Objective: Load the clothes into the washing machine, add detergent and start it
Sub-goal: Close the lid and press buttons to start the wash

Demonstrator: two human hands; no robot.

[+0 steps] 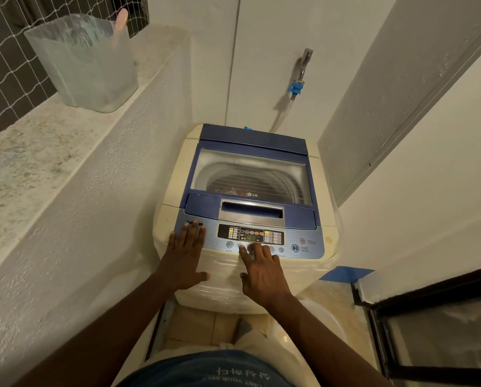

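A cream top-loading washing machine (175, 191) with a blue lid (250, 141) stands in front of me, lid closed. Through the lid's window, clothes (229, 189) show dimly in the drum. The control panel (273, 238) is lit with a green digit on its display. My left hand (185, 256) lies flat, fingers spread, on the panel's left end. My right hand (263, 270) rests on the front edge with a fingertip on a button under the display. Neither hand holds anything.
A translucent plastic container (85, 62) with powder residue and a pink scoop stands on the stone ledge (38, 152) to the left. A wall tap (300, 71) with a blue hose fitting is behind the machine. A dark-framed glass door (429, 331) is at lower right.
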